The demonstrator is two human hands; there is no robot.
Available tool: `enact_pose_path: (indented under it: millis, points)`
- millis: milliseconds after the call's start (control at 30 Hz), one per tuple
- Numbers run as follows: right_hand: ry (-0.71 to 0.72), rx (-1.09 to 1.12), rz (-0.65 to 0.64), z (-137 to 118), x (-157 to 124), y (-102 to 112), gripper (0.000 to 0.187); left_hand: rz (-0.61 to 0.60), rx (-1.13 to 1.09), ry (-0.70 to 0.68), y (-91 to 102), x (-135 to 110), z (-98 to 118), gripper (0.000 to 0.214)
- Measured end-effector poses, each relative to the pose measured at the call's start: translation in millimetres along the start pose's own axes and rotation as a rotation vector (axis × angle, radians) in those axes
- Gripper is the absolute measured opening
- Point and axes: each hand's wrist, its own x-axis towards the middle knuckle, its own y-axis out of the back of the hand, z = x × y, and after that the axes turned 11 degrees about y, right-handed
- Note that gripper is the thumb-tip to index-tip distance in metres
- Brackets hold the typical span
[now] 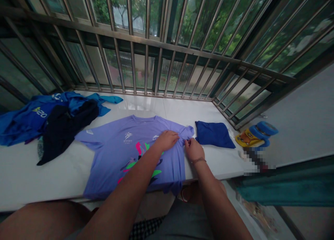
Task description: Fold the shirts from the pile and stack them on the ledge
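A lavender T-shirt lies spread front side up on the white ledge, its neckline toward the window and its hem hanging over the near edge. My left hand rests on the chest near the sleeve at the right, fingers closed on the cloth. Just right of it, my right hand pinches the fabric below that sleeve. The cloth is bunched between both hands, while the sleeve on the left lies flat. Beside my right hand sits a folded dark blue cloth. My forearms cover part of the bright print.
Blue garments and a black garment lie heaped at the left of the white ledge. A blue and yellow bottle stands at the right. Metal window bars rise behind. A teal curtain hangs at right.
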Motion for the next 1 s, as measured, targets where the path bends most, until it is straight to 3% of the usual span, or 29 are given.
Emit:
enact_pose_path:
  millis: [133,267,333,500,600,733,800,900,1000]
  points:
    - [-0.063,0.071,0.072,19.4,26.5,6.4,0.047,0.007,-0.001,-0.01,-3.0,-0.1,-2.0,0.032]
    - [0.014,0.212,0.054,32.5,53.6,18.0,0.028,0.017,-0.018,-0.003,-4.6,-0.3,-2.6,0.032]
    - [0.058,0.294,0.085,37.1,58.2,23.6,0.036,0.024,-0.029,0.018,-5.1,-0.4,-2.4,0.034]
    - [0.092,0.421,0.147,46.2,38.8,22.7,0.056,-0.003,-0.012,0.039,-7.5,0.2,-3.2,0.046]
    - [0.065,0.362,0.105,53.1,20.6,17.3,0.046,-0.009,-0.016,0.028,-7.8,0.3,-3.6,0.047]
    - [-0.006,0.169,0.061,63.9,8.8,21.0,0.017,-0.005,-0.024,0.019,-6.3,-0.9,-3.1,0.043]
    - [-0.015,0.078,0.059,65.2,9.2,27.2,0.018,-0.002,-0.021,0.016,-5.6,-1.8,-3.0,0.041]
    - [0.064,-0.003,0.078,55.0,12.1,31.9,0.031,-0.006,-0.008,0.01,-4.9,-2.8,-3.1,0.04]
    - [0.23,-0.017,0.066,33.8,10.3,20.7,0.041,-0.008,0.005,-0.014,-4.1,-3.5,-3.1,0.041]
